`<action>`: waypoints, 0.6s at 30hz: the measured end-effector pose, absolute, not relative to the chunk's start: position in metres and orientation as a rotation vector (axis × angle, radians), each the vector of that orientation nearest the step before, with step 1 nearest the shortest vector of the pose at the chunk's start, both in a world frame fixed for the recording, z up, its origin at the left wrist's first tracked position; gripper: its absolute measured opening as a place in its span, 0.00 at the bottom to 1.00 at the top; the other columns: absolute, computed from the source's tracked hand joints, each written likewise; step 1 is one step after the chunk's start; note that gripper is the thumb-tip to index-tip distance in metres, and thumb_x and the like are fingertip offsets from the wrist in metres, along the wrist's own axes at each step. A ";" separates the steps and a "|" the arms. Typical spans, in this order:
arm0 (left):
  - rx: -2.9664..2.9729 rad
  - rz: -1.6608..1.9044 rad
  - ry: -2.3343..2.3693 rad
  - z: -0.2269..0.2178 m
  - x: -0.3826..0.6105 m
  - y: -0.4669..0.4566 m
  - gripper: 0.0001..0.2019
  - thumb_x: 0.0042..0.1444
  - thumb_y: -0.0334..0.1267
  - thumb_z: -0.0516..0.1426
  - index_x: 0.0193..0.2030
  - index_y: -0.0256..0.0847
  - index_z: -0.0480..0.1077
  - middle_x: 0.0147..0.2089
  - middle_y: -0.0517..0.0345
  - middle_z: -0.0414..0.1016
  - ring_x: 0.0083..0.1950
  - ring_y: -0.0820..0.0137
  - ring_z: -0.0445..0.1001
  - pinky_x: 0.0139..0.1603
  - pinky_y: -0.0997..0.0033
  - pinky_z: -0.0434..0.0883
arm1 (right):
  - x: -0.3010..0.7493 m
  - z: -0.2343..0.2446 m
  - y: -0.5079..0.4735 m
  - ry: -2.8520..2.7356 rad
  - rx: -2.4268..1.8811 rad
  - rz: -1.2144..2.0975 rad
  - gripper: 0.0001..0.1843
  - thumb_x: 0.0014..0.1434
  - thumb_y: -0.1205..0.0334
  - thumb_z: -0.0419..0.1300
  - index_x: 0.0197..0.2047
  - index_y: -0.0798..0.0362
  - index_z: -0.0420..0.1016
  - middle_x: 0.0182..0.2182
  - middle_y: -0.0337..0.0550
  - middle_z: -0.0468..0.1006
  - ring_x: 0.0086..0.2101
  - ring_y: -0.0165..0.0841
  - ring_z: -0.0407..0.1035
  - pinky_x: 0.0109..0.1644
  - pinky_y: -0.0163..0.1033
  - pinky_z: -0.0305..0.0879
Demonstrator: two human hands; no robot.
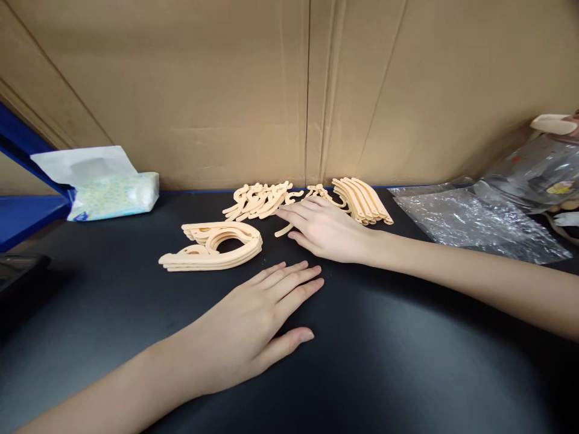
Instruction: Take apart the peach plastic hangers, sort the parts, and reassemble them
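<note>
My left hand (pixel 257 319) lies flat on the black tabletop, palm down, with the fingers stretched out and nothing held. My right hand (pixel 328 232) reaches over the loose peach plastic hanger hooks (pixel 260 200), its fingers extended and its thumb apart. One curved hook piece (pixel 284 230) sticks out from beneath those fingers; whether they touch it is hidden. Just right of that hand rests a row of peach hanger arms (pixel 364 202). A stack of folded plastic hangers (pixel 212 247) sits beyond my left hand, to its upper left.
A pack of tissues (pixel 115 193) stands at the back left by a blue metal frame (pixel 31 217). On the right lie a crinkled clear plastic bag (pixel 479 220) and a clear container (pixel 538 169). Cardboard (pixel 226 90) walls off the table's back edge. A dark object (pixel 20 271) is at far left.
</note>
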State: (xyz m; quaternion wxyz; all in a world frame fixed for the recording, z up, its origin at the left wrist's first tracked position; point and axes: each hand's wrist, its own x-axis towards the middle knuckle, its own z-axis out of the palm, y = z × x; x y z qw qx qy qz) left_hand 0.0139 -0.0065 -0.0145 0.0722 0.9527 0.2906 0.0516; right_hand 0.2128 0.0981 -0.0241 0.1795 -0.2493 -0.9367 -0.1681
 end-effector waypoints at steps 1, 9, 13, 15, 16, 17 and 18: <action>2.865 0.149 0.873 -0.014 0.014 -0.007 0.26 0.69 0.48 0.48 0.70 0.40 0.56 0.72 0.51 0.58 0.72 0.57 0.56 0.71 0.50 0.59 | 0.212 -0.025 0.100 -2.654 -0.713 -0.474 0.23 0.68 0.64 0.52 0.62 0.68 0.66 0.57 0.59 0.74 0.56 0.47 0.68 0.59 0.51 0.62; 2.858 0.131 0.871 -0.013 0.015 -0.007 0.26 0.69 0.48 0.47 0.70 0.39 0.57 0.72 0.51 0.58 0.73 0.57 0.56 0.70 0.50 0.59 | 0.200 -0.022 0.118 -2.679 -0.747 -0.541 0.22 0.66 0.73 0.49 0.62 0.68 0.66 0.58 0.60 0.73 0.56 0.46 0.67 0.58 0.50 0.61; 2.837 0.159 0.867 -0.013 0.015 -0.007 0.26 0.69 0.48 0.48 0.69 0.40 0.58 0.72 0.50 0.58 0.73 0.58 0.56 0.71 0.51 0.58 | 0.189 -0.016 0.133 -2.703 -0.733 -0.680 0.23 0.64 0.77 0.48 0.61 0.65 0.67 0.56 0.58 0.73 0.53 0.45 0.68 0.56 0.50 0.62; 2.830 0.177 0.862 -0.013 0.015 -0.007 0.25 0.69 0.47 0.49 0.69 0.40 0.58 0.71 0.49 0.59 0.72 0.58 0.57 0.71 0.51 0.59 | 0.183 -0.012 0.138 -2.734 -0.722 -0.754 0.21 0.67 0.76 0.46 0.58 0.64 0.71 0.53 0.57 0.75 0.51 0.44 0.68 0.54 0.49 0.62; 2.829 0.181 0.860 -0.013 0.015 -0.007 0.25 0.69 0.47 0.49 0.69 0.39 0.58 0.71 0.49 0.59 0.72 0.58 0.57 0.71 0.50 0.59 | 0.180 -0.010 0.140 -2.755 -0.724 -0.786 0.20 0.68 0.75 0.45 0.55 0.63 0.73 0.50 0.57 0.75 0.50 0.44 0.68 0.54 0.49 0.63; 2.831 0.180 0.860 -0.013 0.015 -0.007 0.26 0.69 0.47 0.49 0.69 0.39 0.58 0.72 0.48 0.59 0.72 0.57 0.56 0.71 0.50 0.59 | 0.178 -0.008 0.141 -2.774 -0.732 -0.817 0.19 0.68 0.74 0.45 0.52 0.63 0.74 0.48 0.56 0.76 0.49 0.44 0.68 0.53 0.48 0.63; 2.835 0.174 0.860 -0.013 0.015 -0.007 0.26 0.69 0.47 0.49 0.70 0.39 0.57 0.72 0.48 0.58 0.73 0.57 0.56 0.71 0.49 0.59 | 0.175 -0.007 0.142 -2.785 -0.739 -0.847 0.18 0.68 0.73 0.45 0.50 0.63 0.76 0.47 0.56 0.76 0.49 0.44 0.68 0.53 0.48 0.63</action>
